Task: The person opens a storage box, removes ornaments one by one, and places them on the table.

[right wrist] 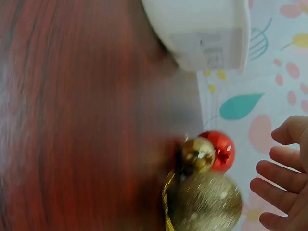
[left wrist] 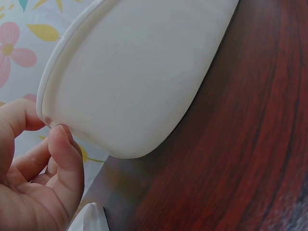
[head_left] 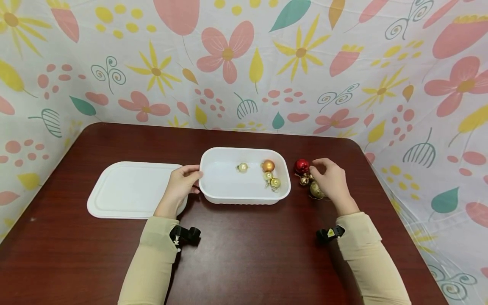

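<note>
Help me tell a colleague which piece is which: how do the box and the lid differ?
The box has deep walls; the lid is a flat panel.
The box holds four balls; none show on the lid.
The left hand pinches the box; the lid is unheld.
Both are white, with rounded corners.
</note>
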`<state>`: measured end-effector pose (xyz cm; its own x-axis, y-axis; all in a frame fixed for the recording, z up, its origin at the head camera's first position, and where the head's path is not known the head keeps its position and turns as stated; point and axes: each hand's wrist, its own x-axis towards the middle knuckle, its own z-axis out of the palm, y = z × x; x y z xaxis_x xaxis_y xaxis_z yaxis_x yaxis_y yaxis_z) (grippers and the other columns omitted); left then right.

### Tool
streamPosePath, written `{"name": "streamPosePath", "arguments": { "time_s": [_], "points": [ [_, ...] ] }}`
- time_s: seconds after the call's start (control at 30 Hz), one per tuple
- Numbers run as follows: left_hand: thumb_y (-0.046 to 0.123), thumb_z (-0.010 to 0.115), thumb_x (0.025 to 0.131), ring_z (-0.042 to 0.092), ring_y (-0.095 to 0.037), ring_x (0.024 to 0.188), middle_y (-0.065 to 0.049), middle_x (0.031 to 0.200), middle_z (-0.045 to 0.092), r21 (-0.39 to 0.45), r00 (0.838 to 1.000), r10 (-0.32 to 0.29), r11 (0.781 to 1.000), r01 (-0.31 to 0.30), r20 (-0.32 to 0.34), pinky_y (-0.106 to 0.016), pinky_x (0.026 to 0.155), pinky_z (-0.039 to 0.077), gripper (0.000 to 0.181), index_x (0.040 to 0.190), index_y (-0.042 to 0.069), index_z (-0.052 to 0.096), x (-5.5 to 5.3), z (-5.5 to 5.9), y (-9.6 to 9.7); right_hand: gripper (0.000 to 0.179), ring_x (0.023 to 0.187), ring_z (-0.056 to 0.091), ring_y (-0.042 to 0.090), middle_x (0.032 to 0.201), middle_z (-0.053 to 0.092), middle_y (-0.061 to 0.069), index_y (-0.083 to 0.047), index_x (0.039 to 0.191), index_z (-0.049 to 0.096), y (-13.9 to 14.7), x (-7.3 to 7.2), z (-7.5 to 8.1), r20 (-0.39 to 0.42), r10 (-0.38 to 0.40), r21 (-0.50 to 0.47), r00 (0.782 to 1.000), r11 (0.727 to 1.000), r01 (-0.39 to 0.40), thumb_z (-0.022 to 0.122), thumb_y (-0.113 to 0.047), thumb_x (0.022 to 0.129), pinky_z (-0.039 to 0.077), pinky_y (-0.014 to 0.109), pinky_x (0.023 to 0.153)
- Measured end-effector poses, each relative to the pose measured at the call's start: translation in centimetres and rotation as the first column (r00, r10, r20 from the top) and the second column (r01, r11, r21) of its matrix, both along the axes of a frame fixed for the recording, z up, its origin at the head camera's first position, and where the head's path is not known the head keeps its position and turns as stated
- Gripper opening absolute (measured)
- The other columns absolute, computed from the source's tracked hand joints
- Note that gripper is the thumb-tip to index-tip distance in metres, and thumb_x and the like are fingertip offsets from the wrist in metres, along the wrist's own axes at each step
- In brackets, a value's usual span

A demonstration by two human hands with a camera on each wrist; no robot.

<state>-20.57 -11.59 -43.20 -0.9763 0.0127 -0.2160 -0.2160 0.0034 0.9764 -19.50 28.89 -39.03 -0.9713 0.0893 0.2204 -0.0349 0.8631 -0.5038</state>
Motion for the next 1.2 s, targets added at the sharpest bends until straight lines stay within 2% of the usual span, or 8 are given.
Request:
{"name": "streamPosePath", "arguments": {
  "time_s": [0.1,0.17,0.27,0.47,0.53,0.67,0.77,1.2],
  "points": [
    [0.008,0.060,0.089,0.056,-0.006,0.055,-0.004,0.081,0.060,0.004,1.000,-0.005,1.000,0.005,-0.002,-0.017,0.046,0.051,0.038,0.124,-0.004,0.057,0.1,0.2,0.0,0.030,0.050,0.045,0.015,0.099,0.066,0.019,-0.004,0.111,0.064,-0.8,0.1,0.3,-0.061,0.021,-0.001,0.998,1.000,-0.021,0.056,-0.026,0.092,0.041,0.029,0.050],
    [0.008,0.060,0.088,0.055,-0.006,0.055,-0.005,0.080,0.059,0.007,1.000,-0.006,1.000,0.006,-0.002,-0.017,0.046,0.050,0.038,0.125,-0.004,0.056,0.1,0.3,0.0,0.029,0.065,0.054,0.021,0.103,0.066,0.019,-0.003,0.110,0.064,-1.4,0.2,0.4,-0.084,0.032,-0.008,0.996,0.999,-0.033,0.057,-0.025,0.092,0.045,0.032,0.060],
    [0.008,0.060,0.088,0.056,-0.006,0.055,-0.006,0.081,0.060,0.007,1.000,-0.001,1.000,0.001,-0.009,-0.017,0.046,0.050,0.038,0.124,-0.004,0.057,0.1,0.2,0.0,0.029,0.076,0.055,0.028,0.108,0.065,0.019,-0.003,0.111,0.064,-2.1,0.3,0.6,-0.086,0.042,-0.025,0.995,0.999,-0.045,0.057,-0.025,0.092,0.047,0.036,0.068],
    [0.006,0.059,0.088,0.056,-0.005,0.055,-0.009,0.082,0.060,-0.004,0.999,0.014,1.000,-0.014,-0.030,-0.016,0.045,0.050,0.036,0.121,-0.006,0.059,0.1,0.1,0.2,0.027,0.061,0.054,0.020,0.096,0.066,0.014,-0.005,0.110,0.065,-3.5,0.5,0.8,-0.110,0.067,-0.031,0.992,0.997,-0.071,0.059,-0.024,0.091,0.046,0.028,0.056],
    [0.006,0.059,0.087,0.055,-0.006,0.054,-0.009,0.082,0.060,-0.014,0.999,0.016,1.000,-0.017,-0.036,-0.016,0.045,0.051,0.035,0.120,-0.006,0.059,0.1,0.1,0.2,0.026,0.060,0.053,0.020,0.094,0.066,0.013,-0.006,0.109,0.065,-4.0,0.5,0.8,-0.126,0.081,-0.032,0.989,0.996,-0.085,0.060,-0.023,0.091,0.046,0.029,0.054],
    [0.006,0.059,0.087,0.054,-0.006,0.053,-0.010,0.082,0.060,-0.031,0.999,0.013,0.999,-0.014,-0.044,-0.017,0.046,0.051,0.035,0.120,-0.006,0.060,0.1,0.2,0.2,0.026,0.080,0.061,0.028,0.102,0.066,0.016,-0.005,0.110,0.065,-4.8,0.6,1.0,-0.145,0.113,-0.045,0.983,0.992,-0.121,0.061,-0.021,0.090,0.055,0.043,0.072],
    [0.006,0.059,0.088,0.054,-0.006,0.053,-0.010,0.082,0.060,-0.032,0.999,0.008,0.999,-0.010,-0.042,-0.017,0.046,0.051,0.035,0.121,-0.006,0.059,0.2,0.3,0.2,0.026,0.098,0.061,0.032,0.109,0.065,0.016,-0.005,0.111,0.065,-5.5,0.6,1.2,-0.150,0.135,-0.053,0.979,0.988,-0.144,0.062,-0.020,0.090,0.052,0.050,0.087],
    [0.006,0.059,0.088,0.055,-0.006,0.054,-0.004,0.078,0.059,-0.020,0.999,-0.003,1.000,0.003,-0.044,-0.017,0.046,0.051,0.036,0.122,-0.006,0.058,0.4,0.6,0.1,0.026,0.102,0.062,0.032,0.108,0.066,0.017,-0.003,0.109,0.066,-8.6,0.3,1.5,-0.139,0.204,-0.086,0.969,0.972,-0.217,0.064,-0.017,0.088,0.051,0.049,0.088]
  ]
}}
